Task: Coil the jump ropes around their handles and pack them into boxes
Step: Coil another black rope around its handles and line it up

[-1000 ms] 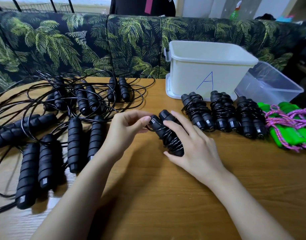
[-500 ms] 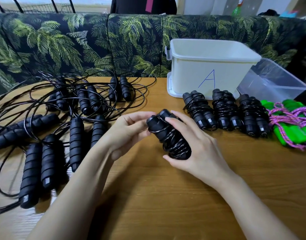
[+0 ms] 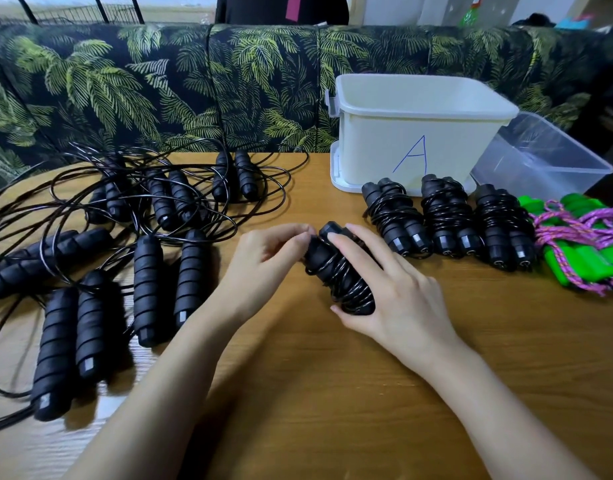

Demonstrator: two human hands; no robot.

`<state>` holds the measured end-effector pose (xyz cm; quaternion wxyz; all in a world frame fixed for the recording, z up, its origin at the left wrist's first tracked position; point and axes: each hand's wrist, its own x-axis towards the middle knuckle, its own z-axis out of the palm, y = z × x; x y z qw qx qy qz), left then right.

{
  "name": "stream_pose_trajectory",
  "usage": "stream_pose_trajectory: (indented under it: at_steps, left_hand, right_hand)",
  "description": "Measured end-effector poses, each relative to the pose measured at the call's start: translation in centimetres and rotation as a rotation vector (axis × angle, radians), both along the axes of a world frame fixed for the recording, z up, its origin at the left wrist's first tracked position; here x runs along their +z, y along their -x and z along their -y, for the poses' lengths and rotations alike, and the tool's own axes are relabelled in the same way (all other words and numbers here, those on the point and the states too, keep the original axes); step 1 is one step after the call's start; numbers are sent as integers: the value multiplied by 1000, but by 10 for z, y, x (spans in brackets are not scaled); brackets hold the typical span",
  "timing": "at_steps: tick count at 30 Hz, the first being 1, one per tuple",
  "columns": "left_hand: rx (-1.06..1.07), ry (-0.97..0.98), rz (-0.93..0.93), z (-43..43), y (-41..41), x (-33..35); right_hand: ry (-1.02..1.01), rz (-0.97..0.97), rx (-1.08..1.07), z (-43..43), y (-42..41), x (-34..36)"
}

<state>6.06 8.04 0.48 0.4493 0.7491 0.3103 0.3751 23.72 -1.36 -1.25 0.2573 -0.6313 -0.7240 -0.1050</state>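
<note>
My right hand (image 3: 395, 292) grips a black jump rope bundle (image 3: 336, 271), its cord coiled round the paired handles, just above the table centre. My left hand (image 3: 263, 254) pinches the top end of that bundle. Three coiled black bundles (image 3: 447, 220) lie in a row in front of the white box marked A (image 3: 416, 133). Several uncoiled black ropes (image 3: 142, 237) with loose cords sprawl over the left half of the table. A green-handled rope with pink cord (image 3: 585, 247) lies at the right.
A clear plastic tub (image 3: 540, 161) sits tilted behind the green rope at the right. A leaf-patterned sofa (image 3: 159, 88) runs along the table's far edge. Bare wooden table (image 3: 333, 393) stretches in front of my hands.
The bundle has dropped slightly toward the table. My left fingers have closed in on its top end, and my right hand has shifted its grip round the coils.
</note>
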Motion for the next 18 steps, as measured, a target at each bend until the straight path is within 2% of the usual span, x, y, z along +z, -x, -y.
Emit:
stream_pose_trajectory:
  at_steps: [3, 7, 11, 18]
  left_hand:
    - [-7, -46, -84, -1, -2, -3]
    - [17, -62, -80, -5, -3, -8]
    - [9, 33, -24, -5, -3, -10]
    - [68, 247, 145, -2, -6, -8]
  right_hand:
    - [17, 55, -62, -1, 3, -3]
    - [45, 75, -108, -1, 7, -7]
    - [64, 66, -75, -1, 7, -6]
    - [-28, 57, -48, -3, 5, -4]
